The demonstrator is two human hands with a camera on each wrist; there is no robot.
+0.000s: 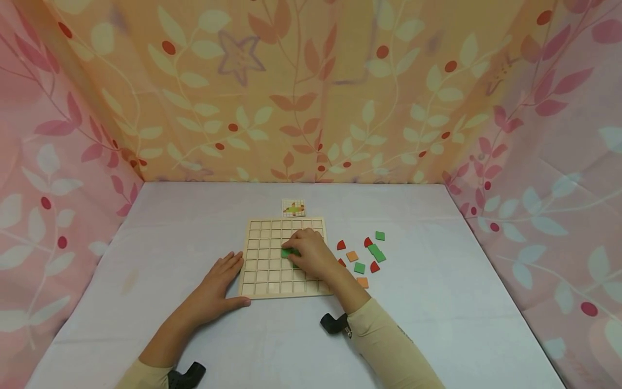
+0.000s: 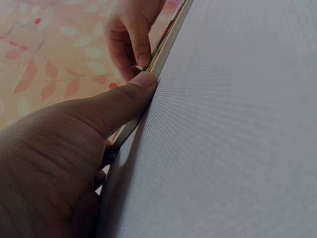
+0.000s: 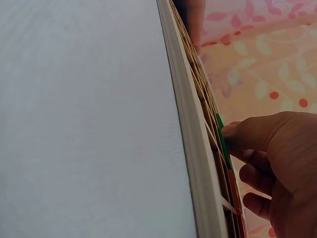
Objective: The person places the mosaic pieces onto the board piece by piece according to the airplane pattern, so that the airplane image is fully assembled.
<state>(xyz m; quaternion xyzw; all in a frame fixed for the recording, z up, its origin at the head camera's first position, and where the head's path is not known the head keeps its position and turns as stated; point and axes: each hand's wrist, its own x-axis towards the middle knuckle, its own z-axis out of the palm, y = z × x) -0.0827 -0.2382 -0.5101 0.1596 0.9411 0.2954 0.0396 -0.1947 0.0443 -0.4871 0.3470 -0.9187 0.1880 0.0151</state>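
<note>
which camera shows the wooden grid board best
The head view: the wooden grid board lies face-up there, only partly covered by the right hand. The left wrist view shows just a thin edge; the right wrist view, its side and steeply foreshortened top.

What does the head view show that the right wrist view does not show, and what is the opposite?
Only the head view: the picture card beyond the board, and loose coloured pieces at its right.
Only the right wrist view: the palm side of the right hand, and an orange-red strip next to the green piece.
Both: the board, the green piece, the right hand, part of the left hand.
</note>
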